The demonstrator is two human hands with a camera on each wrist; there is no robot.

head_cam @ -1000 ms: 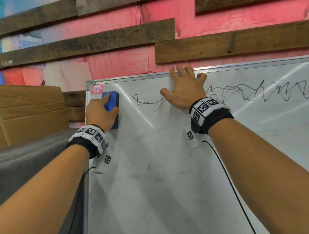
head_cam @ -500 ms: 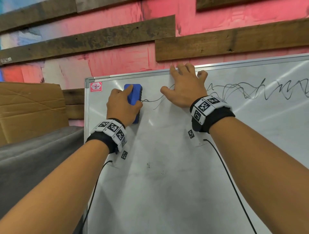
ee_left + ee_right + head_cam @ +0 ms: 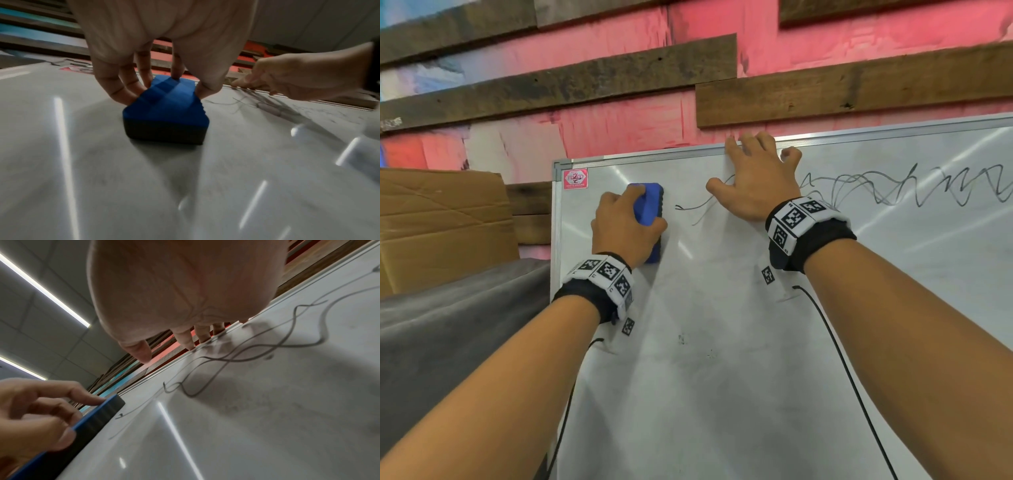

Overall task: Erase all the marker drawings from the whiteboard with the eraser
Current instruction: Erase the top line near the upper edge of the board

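The whiteboard [image 3: 722, 359] leans against the wall. A black marker scribble [image 3: 893, 192] runs along its upper part, from near the eraser out to the right edge. My left hand [image 3: 626, 229] grips the blue eraser [image 3: 649, 205] by its sides and presses its dark felt flat on the board, just left of the scribble's left end [image 3: 679, 207]. The left wrist view shows fingers and thumb pinching the eraser [image 3: 164, 110]. My right hand [image 3: 756, 178] lies spread flat on the board over the scribble, with its fingertips [image 3: 189, 342] at the top frame.
A red sticker [image 3: 575, 179] marks the board's top left corner. Cardboard [image 3: 441, 226] and a grey cloth [image 3: 448, 335] lie left of the board. Behind it is a pink wall with wooden planks [image 3: 859, 89]. Thin black cables [image 3: 835, 349] hang from both wristbands.
My left hand slid the eraser rightward from the board's left edge toward the scribble, and the scribble's left end is now shorter. The right hand stayed in place.
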